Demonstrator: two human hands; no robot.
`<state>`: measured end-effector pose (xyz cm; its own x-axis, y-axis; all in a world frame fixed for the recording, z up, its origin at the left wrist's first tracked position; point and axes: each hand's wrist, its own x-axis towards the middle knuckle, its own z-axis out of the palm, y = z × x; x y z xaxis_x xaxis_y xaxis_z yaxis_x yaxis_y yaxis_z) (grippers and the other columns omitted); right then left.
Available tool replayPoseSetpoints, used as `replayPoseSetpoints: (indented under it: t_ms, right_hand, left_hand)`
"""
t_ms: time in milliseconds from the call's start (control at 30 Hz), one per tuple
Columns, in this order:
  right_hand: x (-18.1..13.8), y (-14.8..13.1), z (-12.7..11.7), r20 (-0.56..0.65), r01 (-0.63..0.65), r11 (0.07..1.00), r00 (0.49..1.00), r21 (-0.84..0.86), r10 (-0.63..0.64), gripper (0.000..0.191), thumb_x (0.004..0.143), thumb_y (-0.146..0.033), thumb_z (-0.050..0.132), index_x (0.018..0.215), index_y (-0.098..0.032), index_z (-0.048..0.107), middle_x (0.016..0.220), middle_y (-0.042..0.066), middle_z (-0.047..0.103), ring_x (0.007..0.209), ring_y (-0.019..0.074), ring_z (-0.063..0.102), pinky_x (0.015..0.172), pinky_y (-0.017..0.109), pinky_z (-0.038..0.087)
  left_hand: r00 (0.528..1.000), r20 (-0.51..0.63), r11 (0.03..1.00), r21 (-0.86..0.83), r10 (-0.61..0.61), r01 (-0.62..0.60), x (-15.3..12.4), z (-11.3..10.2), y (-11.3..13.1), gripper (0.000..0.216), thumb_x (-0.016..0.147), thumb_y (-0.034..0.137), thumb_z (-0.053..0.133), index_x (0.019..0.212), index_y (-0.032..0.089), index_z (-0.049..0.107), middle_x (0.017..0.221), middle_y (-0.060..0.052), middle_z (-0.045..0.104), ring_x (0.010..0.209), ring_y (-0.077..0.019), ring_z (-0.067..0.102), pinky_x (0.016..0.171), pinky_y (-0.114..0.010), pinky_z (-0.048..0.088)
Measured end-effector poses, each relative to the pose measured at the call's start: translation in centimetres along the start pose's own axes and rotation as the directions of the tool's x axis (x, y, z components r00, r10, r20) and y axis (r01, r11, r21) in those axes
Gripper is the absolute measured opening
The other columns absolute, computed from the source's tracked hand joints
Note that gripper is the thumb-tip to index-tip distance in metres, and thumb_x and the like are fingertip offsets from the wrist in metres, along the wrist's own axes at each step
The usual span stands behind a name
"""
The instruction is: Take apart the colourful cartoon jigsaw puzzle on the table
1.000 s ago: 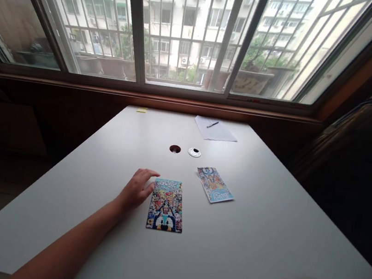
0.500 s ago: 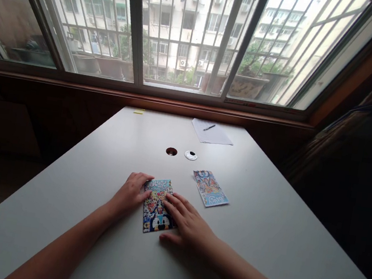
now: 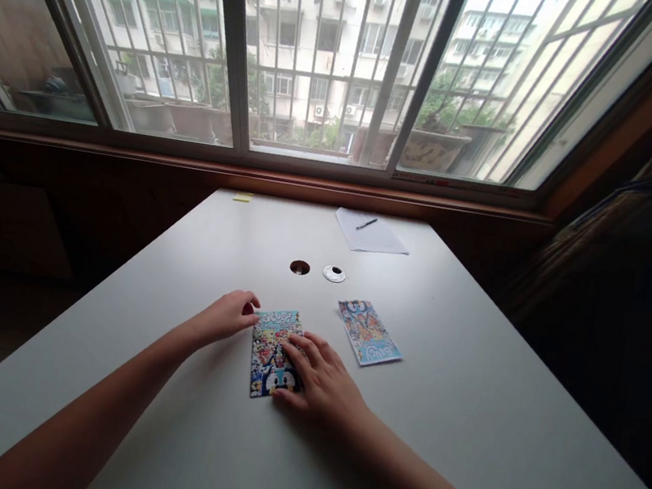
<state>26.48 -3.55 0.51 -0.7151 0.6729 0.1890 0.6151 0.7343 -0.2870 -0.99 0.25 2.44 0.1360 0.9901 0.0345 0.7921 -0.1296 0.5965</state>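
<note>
A colourful picture card [image 3: 270,351], crowded with small cartoon figures and with a blue cartoon face at its near end, lies flat on the white table [image 3: 458,428]. My right hand [image 3: 327,379] rests on its right side with fingers spread flat, covering part of that edge. At the card's upper left corner is my left hand [image 3: 226,315], its fingers bent and a gap between thumb and forefinger. The thumb tip is at the card's edge; I cannot tell whether it presses on it. A second, similar picture card [image 3: 369,334] lies to the right, apart from both hands.
Farther back are a round cable hole [image 3: 300,267] and a white ring-shaped cover [image 3: 334,274]. Paper sheets [image 3: 376,240] with a pen [image 3: 367,224] on them lie near the far edge. A yellow sticky note [image 3: 242,197] is at the far left, below a barred window.
My left hand has shifted left and slightly away from me, its fingers drawn off the card's face. The card has moved slightly away from me, and my right thumb now touches its lower part.
</note>
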Motion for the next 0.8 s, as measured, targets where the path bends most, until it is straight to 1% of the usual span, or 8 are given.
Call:
replayPoseSetpoints:
  t_ms: [100, 233, 333, 433, 633, 800]
  right_hand:
    - [-0.2, 0.2, 0.2, -0.018, -0.037, 0.999, 0.999, -0.003, 0.037, 0.074, 0.087, -0.064, 0.059, 0.149, -0.026, 0.044, 0.151, 0.007, 0.046, 0.142, 0.0318, 0.032, 0.12, 0.052, 0.027]
    - [-0.4, 0.4, 0.4, -0.035, -0.041, 0.999, 0.999, 0.008, 0.041, 0.075, 0.086, -0.068, 0.057, 0.148, -0.027, 0.045, 0.149, 0.007, 0.047, 0.142, 0.0307, 0.031, 0.12, 0.05, 0.026]
    - [-0.4, 0.4, 0.5, -0.036, -0.054, 0.998, 0.998, 0.016, 0.054, 0.076, 0.085, -0.069, 0.057, 0.147, -0.026, 0.045, 0.148, 0.008, 0.048, 0.141, 0.0312, 0.031, 0.12, 0.051, 0.025]
    - [-0.4, 0.2, 0.4, -0.028, -0.062, 0.998, 0.998, 0.013, 0.062, 0.076, 0.084, -0.069, 0.059, 0.147, -0.027, 0.046, 0.147, 0.008, 0.048, 0.141, 0.0326, 0.031, 0.12, 0.052, 0.025]
    - [-0.4, 0.1, 0.2, -0.011, -0.045, 0.999, 0.999, 0.006, 0.045, 0.075, 0.084, -0.07, 0.059, 0.145, -0.028, 0.048, 0.143, 0.01, 0.049, 0.143, 0.0354, 0.027, 0.12, 0.055, 0.024]
    - [-0.4, 0.2, 0.2, 0.001, -0.017, 1.0, 1.0, 0.004, 0.017, 0.074, 0.085, -0.07, 0.057, 0.144, -0.027, 0.049, 0.142, 0.01, 0.05, 0.145, 0.0352, 0.025, 0.121, 0.054, 0.024]
  left_hand:
    - [0.999, -0.047, 1.0, -0.004, -0.004, 0.004, 0.5, 0.9, -0.1, 0.023, 0.082, 0.035, 0.058, 0.093, 0.017, 0.069, 0.094, -0.008, 0.064, 0.085, -0.023, 0.063, 0.078, -0.034, 0.05]
    - [0.993, -0.116, 1.0, -0.025, -0.005, 0.002, 0.5, 2.2, -0.4, 0.026, 0.084, 0.036, 0.055, 0.094, 0.015, 0.068, 0.099, -0.01, 0.058, 0.086, -0.0222, 0.061, 0.08, -0.035, 0.051]
    - [0.992, -0.122, 0.999, -0.044, 0.004, -0.01, 0.2, 2.6, -0.7, 0.028, 0.084, 0.038, 0.057, 0.096, 0.016, 0.068, 0.099, -0.009, 0.056, 0.087, -0.0221, 0.061, 0.08, -0.035, 0.052]
    - [0.991, -0.134, 0.999, -0.049, 0.01, -0.017, 0.0, 2.8, -0.9, 0.027, 0.084, 0.038, 0.058, 0.096, 0.016, 0.069, 0.1, -0.009, 0.056, 0.092, -0.0235, 0.06, 0.083, -0.037, 0.052]
    - [0.985, -0.17, 0.999, -0.04, 0.019, -0.026, -0.1, 3.4, -0.5, 0.024, 0.085, 0.035, 0.06, 0.099, 0.017, 0.067, 0.104, -0.009, 0.055, 0.101, -0.0262, 0.056, 0.093, -0.042, 0.048]
    - [0.984, -0.175, 0.998, -0.047, 0.029, -0.038, -0.2, 3.6, -0.3, 0.02, 0.084, 0.033, 0.062, 0.096, 0.019, 0.068, 0.101, -0.008, 0.056, 0.101, -0.0261, 0.056, 0.094, -0.042, 0.047]
